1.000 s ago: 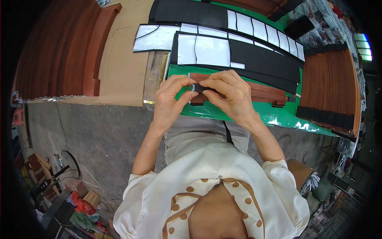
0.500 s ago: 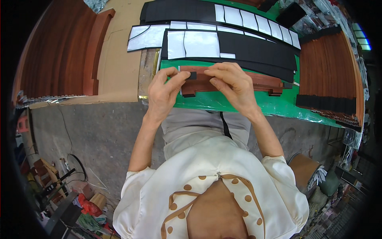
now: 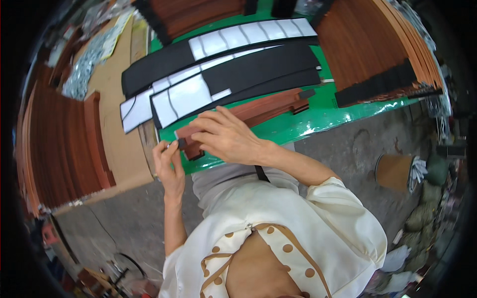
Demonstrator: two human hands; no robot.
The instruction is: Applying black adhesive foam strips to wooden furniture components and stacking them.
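A reddish-brown wooden piece (image 3: 266,110) with notched ends lies slantwise on the green tabletop. At its left end my left hand (image 3: 170,169) pinches a small black pad (image 3: 182,144) between thumb and fingertips, against the wood. My right hand (image 3: 231,139) reaches across that same end, fingers apart and lightly bent over the wood beside the pad, holding nothing visible. Its palm and thumb are partly hidden. Just beyond lie black strips (image 3: 263,67), partly covered with white backing pieces (image 3: 181,102).
Stacks of brown wooden boards stand at left (image 3: 62,144), at right (image 3: 367,47) and at the far side (image 3: 198,17). Cardboard (image 3: 121,134) covers the left of the work surface. A brown drum (image 3: 392,171) stands on the floor at right.
The whole view has turned, so the table now slants. My right hand has moved left along the wood to its left end, its pinch loosened. The left hand keeps its pinch on the pad.
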